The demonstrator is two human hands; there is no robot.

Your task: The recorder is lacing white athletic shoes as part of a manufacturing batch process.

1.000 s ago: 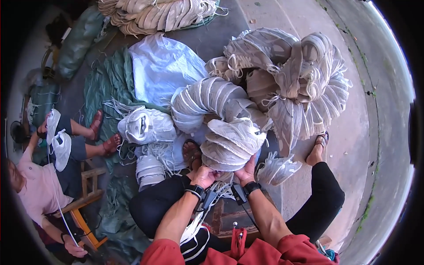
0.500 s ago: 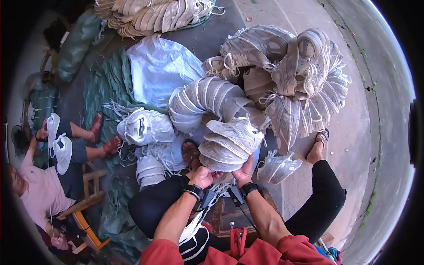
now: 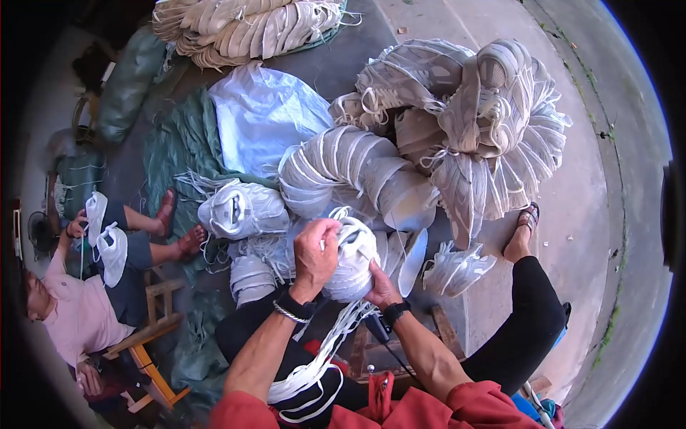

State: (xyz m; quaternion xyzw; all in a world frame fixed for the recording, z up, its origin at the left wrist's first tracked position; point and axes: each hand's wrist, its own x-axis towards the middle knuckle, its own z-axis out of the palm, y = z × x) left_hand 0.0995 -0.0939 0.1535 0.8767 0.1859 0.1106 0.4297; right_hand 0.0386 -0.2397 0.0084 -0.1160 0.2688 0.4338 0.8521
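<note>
A white shoe upper (image 3: 353, 261) stands in front of me, its opening and laced front turned up. My right hand (image 3: 384, 286) grips its lower right side, thumb against the white material. At the upper's left edge my left hand (image 3: 316, 257) is closed in a pinch; a small white bit shows at the fingers, too little to name. A bundle of loose white shoelaces (image 3: 314, 379) hangs over my lap below the hands. Just behind and to the right lie more nested white uppers (image 3: 406, 257).
Curved stacks of uppers (image 3: 343, 161) and a large tied bundle (image 3: 500, 136) lie ahead. A white sack (image 3: 268, 118) and green sheeting (image 3: 182, 136) spread at left. Another person (image 3: 86, 307) sits there holding white uppers. A small stack (image 3: 457, 268) lies right of my hands.
The stack of uppers both hands held underneath is now parted. One upper sits turned up in my right hand, while my left hand has risen to its left side in a pinch.
</note>
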